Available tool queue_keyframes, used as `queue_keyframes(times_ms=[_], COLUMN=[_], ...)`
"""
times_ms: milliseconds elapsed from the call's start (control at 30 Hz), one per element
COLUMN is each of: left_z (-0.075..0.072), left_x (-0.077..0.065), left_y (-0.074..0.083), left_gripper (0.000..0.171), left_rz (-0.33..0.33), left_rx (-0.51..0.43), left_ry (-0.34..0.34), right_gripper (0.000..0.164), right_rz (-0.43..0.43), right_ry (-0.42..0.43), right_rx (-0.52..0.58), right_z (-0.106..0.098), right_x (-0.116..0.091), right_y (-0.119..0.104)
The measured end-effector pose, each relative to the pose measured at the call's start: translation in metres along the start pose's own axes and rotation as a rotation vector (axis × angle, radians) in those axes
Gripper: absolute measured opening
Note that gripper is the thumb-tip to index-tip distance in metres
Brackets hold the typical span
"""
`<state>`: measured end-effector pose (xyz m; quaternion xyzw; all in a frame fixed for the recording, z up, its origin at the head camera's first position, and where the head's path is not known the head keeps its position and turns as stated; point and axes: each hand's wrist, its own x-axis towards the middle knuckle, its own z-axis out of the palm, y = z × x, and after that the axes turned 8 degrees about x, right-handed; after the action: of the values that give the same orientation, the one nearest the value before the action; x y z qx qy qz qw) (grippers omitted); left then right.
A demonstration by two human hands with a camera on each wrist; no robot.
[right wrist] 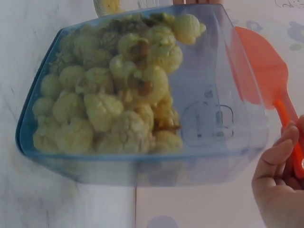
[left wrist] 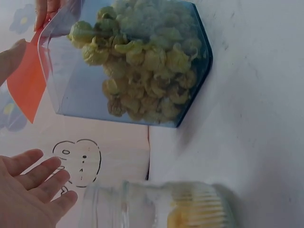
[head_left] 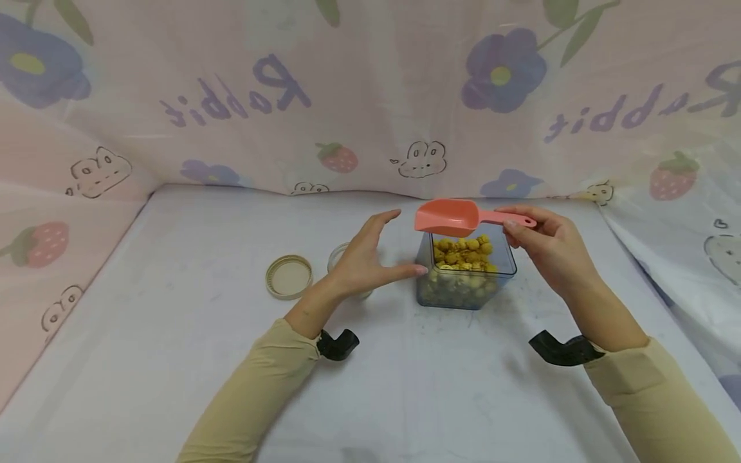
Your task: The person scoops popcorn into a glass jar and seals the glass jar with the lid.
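My right hand (head_left: 552, 247) pinches the handle of a coral-pink scoop (head_left: 448, 217), held level above the back of a clear bluish tub (head_left: 448, 296). The scoop's bowl looks empty. Yellow popcorn (head_left: 463, 254) partly fills the tub, as the right wrist view also shows. To the tub's left hovers my left hand (head_left: 361, 260), thumb and fingers spread apart and holding nothing. Its thumb tip lies close to the tub's left rim; whether they touch I cannot tell. Mostly hidden behind that hand stands a glass jar (left wrist: 147, 206) with something yellow in its bottom.
A round beige lid (head_left: 289, 276) lies on the white tabletop (head_left: 173, 321), left of the jar. Behind the table hangs a printed curtain (head_left: 370, 96) with flowers, strawberries and rabbits. Black bands (head_left: 338, 345) circle both wrists over the sleeves.
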<state>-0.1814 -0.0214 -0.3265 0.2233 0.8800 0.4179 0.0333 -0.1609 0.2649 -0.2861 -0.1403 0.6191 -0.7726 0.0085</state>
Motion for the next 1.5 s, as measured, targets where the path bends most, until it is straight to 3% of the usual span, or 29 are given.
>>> queue_keyframes(times_ms=[400,767,1167,1500], left_z=[0.011,0.021,0.025,0.030], left_x=[0.011,0.019,0.027,0.029], left_y=[0.006,0.010,0.013,0.012], left_gripper=[0.098,0.100,0.105,0.104], left_rz=[0.034,0.059,0.081,0.077], left_rx=[0.011,0.019,0.024,-0.016], left_ry=[-0.027,-0.061,-0.109,-0.117], right_gripper=[0.022,0.022,0.023,0.021], right_rz=[-0.033,-0.027,0.002,0.044], right_ry=[0.037,0.056,0.029,0.035], right_rx=[0.067,0.044,-0.035,-0.237], right_z=[-0.019,-0.033,-0.041,-0.045], right_x=[-0.006,-0.011,-0.015,-0.014], right_y=[-0.005,-0.005,-0.006,-0.010])
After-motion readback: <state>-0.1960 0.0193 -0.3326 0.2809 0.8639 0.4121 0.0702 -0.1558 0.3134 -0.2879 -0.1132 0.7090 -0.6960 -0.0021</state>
